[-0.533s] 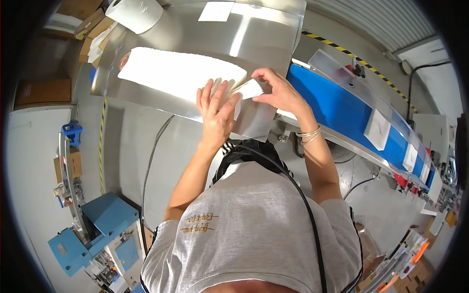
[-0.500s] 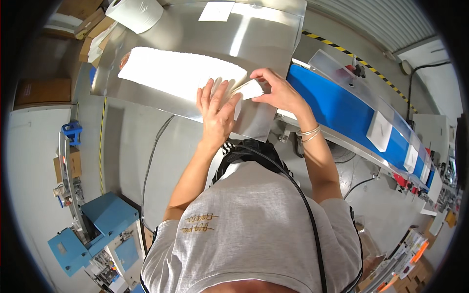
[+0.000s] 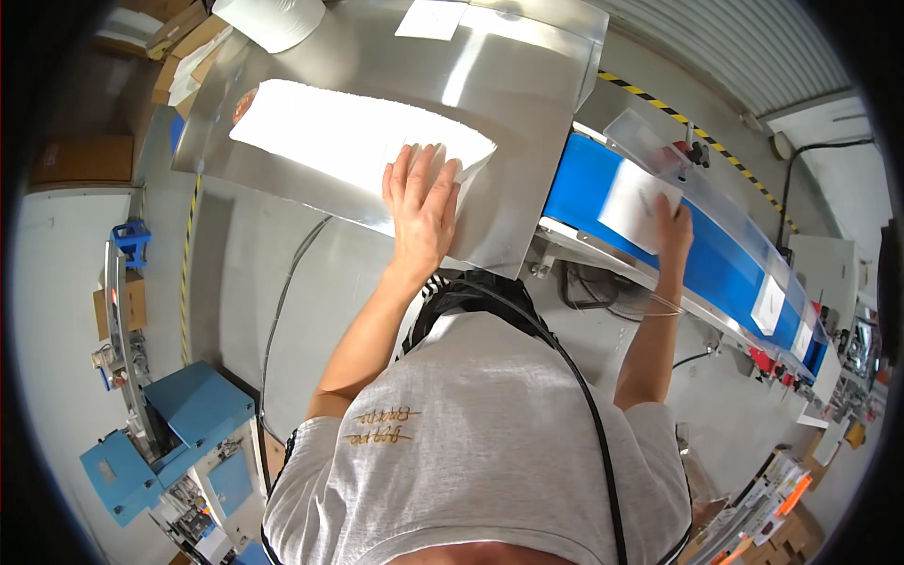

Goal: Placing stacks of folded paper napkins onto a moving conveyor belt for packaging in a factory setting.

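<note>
A long fanned row of thin white paper-like pieces (image 3: pixel 348 127) lies on the metal table (image 3: pixel 367 56), overlapping closely. My left hand (image 3: pixel 421 202) rests on the right end of that row, fingers stretched out over it. Over the blue conveyor belt (image 3: pixel 574 188) on the right, a single flat white piece (image 3: pixel 633 202) has its right edge at the fingers of my right hand (image 3: pixel 673 228). Those fingers are bent and slightly blurred, closed on the edge. Whether the piece lies fully on the belt is hard to see.
A white roll (image 3: pixel 273 19) and a white sheet (image 3: pixel 429 19) stand at the table's far side. A round reddish-brown thing (image 3: pixel 244 105) sits at the row's left end. Another white piece (image 3: pixel 767 306) lies further along the belt, beside a clear guard (image 3: pixel 725 221). A black cable (image 3: pixel 593 395) crosses my front.
My right hand has moved from the row's right end over to the belt, taking a white piece along. My left hand stays on the row. The pieces on the belt have shifted slightly.
</note>
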Motion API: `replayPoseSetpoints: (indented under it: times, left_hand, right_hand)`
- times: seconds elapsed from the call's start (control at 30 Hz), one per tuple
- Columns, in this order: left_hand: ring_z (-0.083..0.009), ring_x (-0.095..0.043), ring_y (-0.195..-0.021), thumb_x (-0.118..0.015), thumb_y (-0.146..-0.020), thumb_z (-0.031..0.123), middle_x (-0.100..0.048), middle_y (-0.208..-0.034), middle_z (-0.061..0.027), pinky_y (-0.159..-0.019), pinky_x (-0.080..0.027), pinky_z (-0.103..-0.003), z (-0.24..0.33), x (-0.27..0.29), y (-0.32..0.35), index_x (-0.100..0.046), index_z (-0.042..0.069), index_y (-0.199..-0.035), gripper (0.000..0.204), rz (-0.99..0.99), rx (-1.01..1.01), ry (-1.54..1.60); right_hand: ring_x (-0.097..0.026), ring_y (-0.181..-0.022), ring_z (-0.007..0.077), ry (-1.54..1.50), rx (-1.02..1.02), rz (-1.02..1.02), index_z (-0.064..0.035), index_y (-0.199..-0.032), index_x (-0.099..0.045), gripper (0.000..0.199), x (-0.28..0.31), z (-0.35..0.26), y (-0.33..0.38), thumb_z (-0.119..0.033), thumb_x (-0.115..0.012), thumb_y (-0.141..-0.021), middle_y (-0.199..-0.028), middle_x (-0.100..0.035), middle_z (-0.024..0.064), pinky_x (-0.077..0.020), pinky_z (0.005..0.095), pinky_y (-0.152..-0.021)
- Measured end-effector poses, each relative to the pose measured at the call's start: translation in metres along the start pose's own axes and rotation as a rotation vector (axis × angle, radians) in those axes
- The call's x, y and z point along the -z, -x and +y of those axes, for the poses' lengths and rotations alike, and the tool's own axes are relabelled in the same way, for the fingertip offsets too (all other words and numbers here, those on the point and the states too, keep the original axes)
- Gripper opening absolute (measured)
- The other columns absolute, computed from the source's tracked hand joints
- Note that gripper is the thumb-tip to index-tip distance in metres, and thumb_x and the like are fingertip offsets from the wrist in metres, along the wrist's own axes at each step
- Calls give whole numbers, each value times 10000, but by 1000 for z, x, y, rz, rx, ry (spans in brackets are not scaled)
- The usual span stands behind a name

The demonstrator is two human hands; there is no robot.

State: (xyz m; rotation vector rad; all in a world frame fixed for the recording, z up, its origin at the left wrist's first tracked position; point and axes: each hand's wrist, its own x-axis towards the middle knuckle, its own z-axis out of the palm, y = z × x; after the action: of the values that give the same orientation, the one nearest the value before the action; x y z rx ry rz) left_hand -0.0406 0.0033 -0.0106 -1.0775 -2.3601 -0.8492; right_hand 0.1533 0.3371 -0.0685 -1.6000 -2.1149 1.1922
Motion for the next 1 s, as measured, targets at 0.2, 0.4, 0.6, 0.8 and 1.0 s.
replayPoseSetpoints:
  times: [0.2,0.4,0.6,0.8,1.0]
  left_hand:
    - [-370,-375,-1306,-699,-762,13,-503,-1334,-103,-1055,-270,-555,0,1,1,-691,132,-1083,343,-3,-8,41]
    - [-388,-295,-1367,-675,-802,61,-454,-1401,-118,-1077,-211,-575,3,8,-6,-680,129,-1112,318,-83,-96,46]
    - [-418,-315,-1340,-686,-797,65,-432,-1394,-187,-1074,-247,-549,-12,11,-9,-616,63,-1201,410,-59,21,46]
    - [-403,-395,-1281,-688,-779,16,-494,-1334,-145,-1050,-292,-548,-16,6,-7,-660,70,-1122,349,-4,-12,24]
    - [-392,-364,-1314,-670,-781,9,-491,-1354,-109,-1067,-247,-564,-16,8,-7,-687,133,-1077,322,-20,-30,27]
  right_hand:
    - [-541,-1121,306,156,766,15,-71,-1223,-553,563,-20,-72,47,-213,-789,-732,-1254,-538,142,-454,378,-913]
    - [-535,-1141,244,-52,1111,-571,-83,-1173,-563,450,-109,-138,72,-126,-754,-768,-1236,-543,96,-433,337,-967]
    - [-555,-891,96,-498,412,-518,5,-1180,-523,387,-85,-92,64,-256,-649,-922,-987,-619,32,-475,243,-773]
    - [-557,-1140,317,164,-44,160,-19,-1225,-538,561,-1,-14,10,-332,-722,-797,-1233,-581,201,-433,408,-946]
    - [-544,-1087,339,170,979,56,-50,-1210,-544,582,-36,-79,46,-195,-799,-708,-1172,-581,150,-454,414,-902]
